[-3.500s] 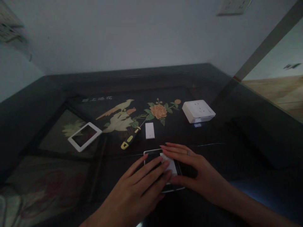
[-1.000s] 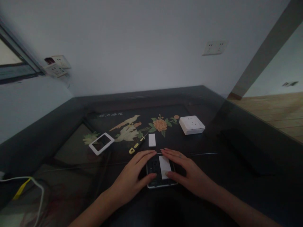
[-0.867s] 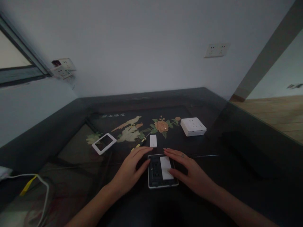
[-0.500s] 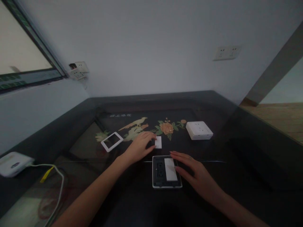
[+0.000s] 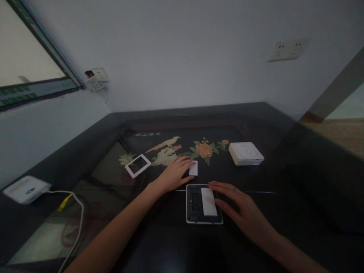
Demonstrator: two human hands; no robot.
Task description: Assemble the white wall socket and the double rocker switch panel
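Note:
My left hand (image 5: 178,172) rests at the left side of a small white piece (image 5: 193,168), thumb and fingers at its edges. Below it lies a square device (image 5: 195,217) with a white rim and dark inside, a white rectangular strip (image 5: 209,203) lying over its right part. Around the device's right edge is my right hand (image 5: 231,197), its fingertips at the upper right corner and the thumb beside the strip. A white frame (image 5: 146,163) with an open middle lies to the left on the dark table (image 5: 167,242).
At the right stands a white socket box (image 5: 247,153). A white router-like box (image 5: 27,189) with a cable (image 5: 82,216) and yellow tag is on the left. Wall sockets (image 5: 287,50) are behind, and a window is at the upper left.
The view has shifted slightly, moving everything a little rightward. My left fingers now reach further over the small white piece. My right hand remains at the device's right edge.

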